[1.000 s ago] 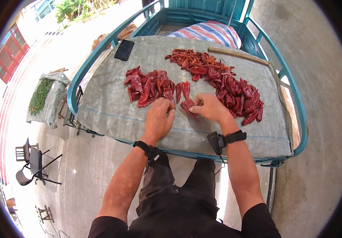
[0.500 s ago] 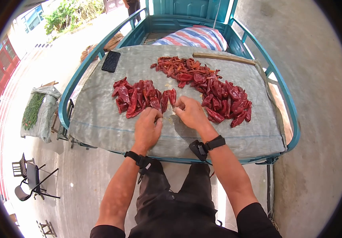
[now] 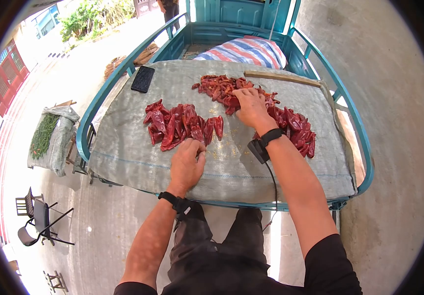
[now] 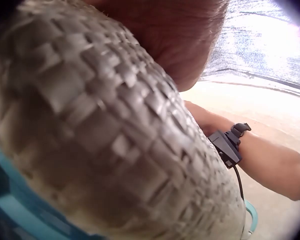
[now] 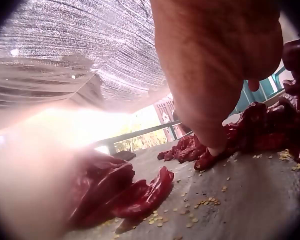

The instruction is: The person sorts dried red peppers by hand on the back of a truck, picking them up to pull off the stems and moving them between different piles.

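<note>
Two groups of red dried peppers lie on a grey woven sheet [image 3: 123,147]. At the lower edge of the left pile [image 3: 175,125] my left hand [image 3: 187,161] rests with bent fingers; whatever lies under its fingertips is hidden, also in the left wrist view, where only part of the hand [image 4: 185,40] shows. My right hand [image 3: 254,109] reaches over the middle of the right-hand pile [image 3: 298,127], fingers extended down onto it. In the right wrist view a fingertip of this hand [image 5: 215,65] touches a pepper [image 5: 205,161]; loose peppers [image 5: 150,197] lie nearer the camera.
A black phone [image 3: 142,79] lies at the sheet's upper left, a wooden strip [image 3: 283,78] at its upper right. Teal rails [image 3: 352,118] flank the sheet; a striped bag [image 3: 246,51] lies beyond. Yellow seeds [image 5: 207,201] are scattered between the piles. A person [image 3: 169,12] stands far back.
My right hand has moved from beside the left pile up and right to the other pile. A pepper it pinched earlier is out of it. My left hand stays by the left pile.
</note>
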A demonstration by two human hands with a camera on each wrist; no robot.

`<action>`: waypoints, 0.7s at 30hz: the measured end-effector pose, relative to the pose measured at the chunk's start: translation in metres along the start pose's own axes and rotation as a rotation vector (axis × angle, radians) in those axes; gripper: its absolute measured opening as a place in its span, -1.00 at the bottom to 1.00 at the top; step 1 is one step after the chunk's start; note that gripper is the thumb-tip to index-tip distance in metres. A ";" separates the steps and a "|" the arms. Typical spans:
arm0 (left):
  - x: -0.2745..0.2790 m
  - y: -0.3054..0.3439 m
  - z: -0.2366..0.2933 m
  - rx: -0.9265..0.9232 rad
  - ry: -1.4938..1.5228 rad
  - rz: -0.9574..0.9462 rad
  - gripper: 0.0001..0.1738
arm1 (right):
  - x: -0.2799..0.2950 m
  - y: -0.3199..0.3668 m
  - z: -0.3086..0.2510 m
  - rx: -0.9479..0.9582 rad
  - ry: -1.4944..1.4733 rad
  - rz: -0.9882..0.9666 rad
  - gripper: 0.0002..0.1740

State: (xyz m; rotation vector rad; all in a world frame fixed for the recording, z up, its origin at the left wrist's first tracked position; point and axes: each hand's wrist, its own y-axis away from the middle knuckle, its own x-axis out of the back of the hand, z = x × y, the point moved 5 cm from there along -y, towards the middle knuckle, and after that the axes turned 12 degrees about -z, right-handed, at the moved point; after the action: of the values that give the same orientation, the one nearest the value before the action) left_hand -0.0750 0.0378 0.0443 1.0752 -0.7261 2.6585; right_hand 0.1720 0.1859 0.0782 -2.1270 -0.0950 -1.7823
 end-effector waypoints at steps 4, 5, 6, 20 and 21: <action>0.000 0.000 0.001 0.009 -0.014 -0.005 -0.81 | -0.018 -0.006 0.000 -0.062 0.008 -0.064 -0.38; 0.001 0.000 0.000 0.011 -0.019 -0.005 -0.81 | -0.017 -0.002 0.001 -0.067 -0.017 -0.067 -0.40; 0.001 -0.001 0.000 0.008 -0.023 -0.002 -0.81 | -0.014 0.002 0.001 -0.070 -0.039 -0.071 -0.42; 0.001 0.000 0.003 -0.025 -0.032 0.033 -0.86 | 0.042 0.039 0.010 0.205 -0.311 0.150 -0.65; 0.001 -0.001 0.002 -0.024 -0.040 0.023 -0.85 | 0.046 0.039 0.008 0.199 -0.329 0.168 -0.65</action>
State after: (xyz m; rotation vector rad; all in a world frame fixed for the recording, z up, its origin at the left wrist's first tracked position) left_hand -0.0737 0.0375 0.0467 1.1240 -0.7812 2.6475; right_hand 0.1994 0.1435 0.1126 -2.1905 -0.1644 -1.2644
